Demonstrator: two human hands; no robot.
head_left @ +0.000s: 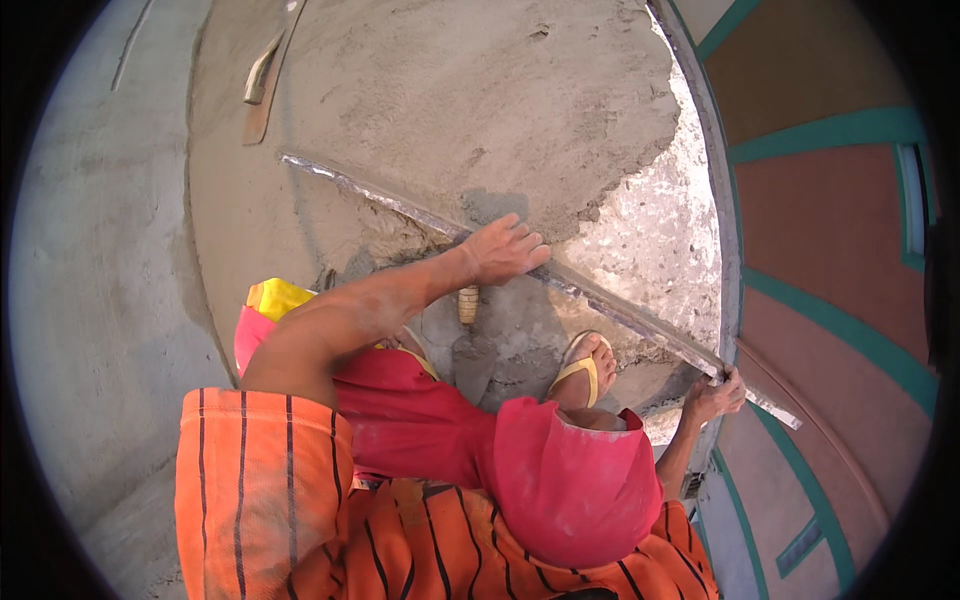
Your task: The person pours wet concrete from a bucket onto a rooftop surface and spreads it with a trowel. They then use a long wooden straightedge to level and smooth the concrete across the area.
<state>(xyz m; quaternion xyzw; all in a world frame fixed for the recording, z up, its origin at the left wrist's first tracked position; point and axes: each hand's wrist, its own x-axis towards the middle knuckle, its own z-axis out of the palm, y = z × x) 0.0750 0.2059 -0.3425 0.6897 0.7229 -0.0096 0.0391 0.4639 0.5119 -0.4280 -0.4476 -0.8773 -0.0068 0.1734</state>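
Observation:
A long, mortar-caked straightedge [630,316] slants across the wet mortar [440,90] from far left to near right. My left hand [507,250] is closed over its middle, knuckles up. Near its right end, my right hand [716,394] grips it, the fingers curled around the edge. Just below my left hand lies a trowel with a ribbed, pale handle [468,304]; its blade points toward me and is smeared with mortar. The straightedge's right end sticks out past my right hand, over the edge of the surface.
A long float [260,120] with a worn handle lies at the far left. Bare, speckled old concrete [660,230] shows at the right, beside the rough mortar edge. My sandalled foot [588,370] stands close by. A smooth grey surface [100,250] runs along the left; a reddish wall with green bands [815,210] borders the right.

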